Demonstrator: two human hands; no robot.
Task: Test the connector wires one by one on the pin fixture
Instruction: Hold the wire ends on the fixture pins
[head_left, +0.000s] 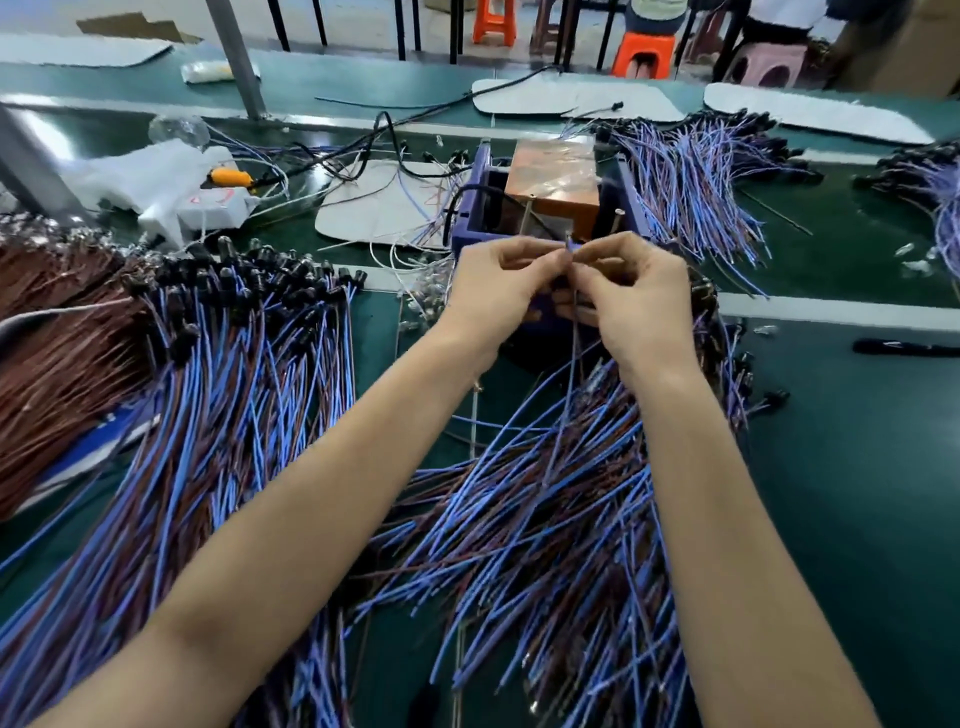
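Green tabletop (857, 493) runs across the whole view, mostly buried under wire. Biggest heap is the centre pile (545, 519) of blue and brown connector wires, lying under and between my forearms. Left pile (218, 395) has the same colours, its black connector ends bunched at the far side. A brown bundle (57, 332) sits at the far left edge, just beside it. The back pile (691, 176) fans out behind and to the right of the fixture.

Pin fixture (467, 213) is a blue open box with an orange block (550, 192) in it, at the middle of the tabletop, directly behind my hands. One thin upright pin (619, 221) shows at its near side.

Left hand (498, 291) and right hand (639, 296) meet at the fixture's near edge. Both pinch the top end of one single wire (573, 353) between thumb and forefinger, other fingers curled in. The wire hangs straight down from the pinch into the centre pile. Can't tell if its tip touches a pin.

White foam (156, 182) with a yellow-handled tool (228, 176) lies back left; a black pen (904, 347) lies far right.
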